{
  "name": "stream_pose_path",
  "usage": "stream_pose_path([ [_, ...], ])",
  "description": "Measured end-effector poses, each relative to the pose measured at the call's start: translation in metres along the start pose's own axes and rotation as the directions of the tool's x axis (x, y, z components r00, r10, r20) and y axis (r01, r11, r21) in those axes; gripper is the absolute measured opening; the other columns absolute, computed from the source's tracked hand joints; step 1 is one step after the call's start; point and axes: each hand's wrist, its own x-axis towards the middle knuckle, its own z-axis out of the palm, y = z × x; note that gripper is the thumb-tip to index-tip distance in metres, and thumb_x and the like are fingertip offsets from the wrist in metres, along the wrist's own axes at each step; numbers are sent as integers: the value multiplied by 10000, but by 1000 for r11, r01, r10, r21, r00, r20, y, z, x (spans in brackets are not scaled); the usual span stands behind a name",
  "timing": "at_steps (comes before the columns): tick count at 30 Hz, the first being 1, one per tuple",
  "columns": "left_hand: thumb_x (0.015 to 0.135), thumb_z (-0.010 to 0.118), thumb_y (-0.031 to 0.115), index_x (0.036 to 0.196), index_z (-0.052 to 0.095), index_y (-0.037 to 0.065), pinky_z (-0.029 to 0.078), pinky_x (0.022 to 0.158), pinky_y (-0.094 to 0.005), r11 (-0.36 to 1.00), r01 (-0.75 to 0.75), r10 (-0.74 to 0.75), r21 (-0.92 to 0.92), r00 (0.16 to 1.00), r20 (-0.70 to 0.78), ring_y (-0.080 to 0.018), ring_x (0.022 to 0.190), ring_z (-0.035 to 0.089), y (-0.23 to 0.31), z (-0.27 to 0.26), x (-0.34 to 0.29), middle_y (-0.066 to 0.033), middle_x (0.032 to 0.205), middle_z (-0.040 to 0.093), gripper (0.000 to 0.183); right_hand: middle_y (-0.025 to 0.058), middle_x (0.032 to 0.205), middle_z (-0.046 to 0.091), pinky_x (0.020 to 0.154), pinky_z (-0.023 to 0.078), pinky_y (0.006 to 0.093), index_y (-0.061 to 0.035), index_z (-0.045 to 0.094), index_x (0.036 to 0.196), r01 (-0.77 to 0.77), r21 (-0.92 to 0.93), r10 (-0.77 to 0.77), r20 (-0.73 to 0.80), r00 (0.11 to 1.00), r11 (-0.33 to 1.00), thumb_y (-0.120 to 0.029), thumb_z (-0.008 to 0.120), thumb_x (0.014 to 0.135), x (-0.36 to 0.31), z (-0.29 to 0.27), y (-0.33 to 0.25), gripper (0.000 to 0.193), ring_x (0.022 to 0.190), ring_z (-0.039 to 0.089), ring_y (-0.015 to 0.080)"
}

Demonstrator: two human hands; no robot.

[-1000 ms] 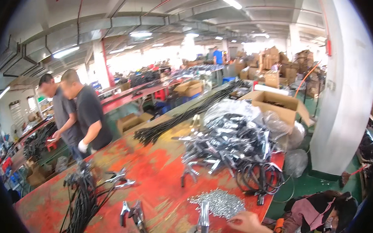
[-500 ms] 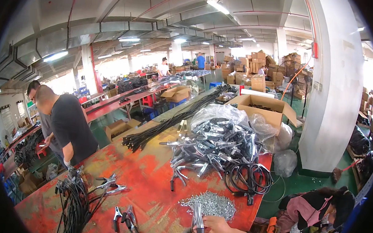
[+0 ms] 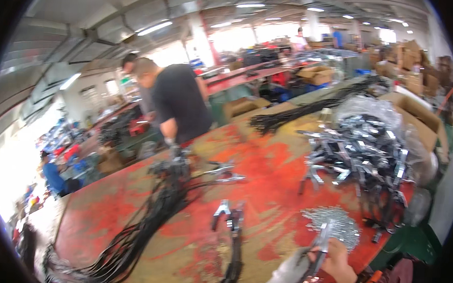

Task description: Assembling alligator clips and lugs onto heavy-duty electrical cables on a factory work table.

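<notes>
Lower right, the gloved left hand [image 3: 285,272] and bare right hand [image 3: 337,259] pinch one clamp [image 3: 325,240]; right of frame, a big heap [image 3: 362,148] looks undone.

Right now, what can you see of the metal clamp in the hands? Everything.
The clamp is long, narrow and silvery, shiny like metal, with a darker lower part. It slants, upper end leaning right, over the red-stained worktable, partly in front of the pile of small silvery pieces. The gloved left hand grips its lower part; the right hand meets its right side. Blur hides finer parts.
</notes>
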Motion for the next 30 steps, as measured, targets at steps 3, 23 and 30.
stream_pose_path([
  [3, 965, 504, 191, 1266, 499, 44, 489, 648, -296, 997, 56, -54, -44, 997, 51, -129, 700, 582, 3, 0, -3, -55, 808, 588, 334, 83, 749, 640, 564, 499, 350, -93, 697, 771, -23, 14, 23, 1, 1000, 1000, -124, 827, 624, -3, 0, -1, 199, 653, 627, 256],
  [23, 981, 472, 188, 1302, 461, 32, 479, 647, -258, 966, 152, -134, -211, 986, 99, -100, 726, 571, 4, -3, 2, -32, 858, 571, 357, 100, 733, 623, 591, 487, 359, -89, 666, 735, -80, 51, 79, 12, 997, 995, -48, 769, 623, 0, 10, -1, 158, 667, 628, 292],
  [30, 957, 508, 158, 1221, 538, 20, 459, 584, -280, 994, -29, 31, -109, 999, 21, -110, 649, 540, 4, -9, -7, -39, 795, 584, 300, 84, 778, 658, 609, 531, 346, -117, 717, 816, -271, 259, 249, 113, 962, 927, -128, 793, 670, -19, 25, 22, 165, 685, 652, 260],
])
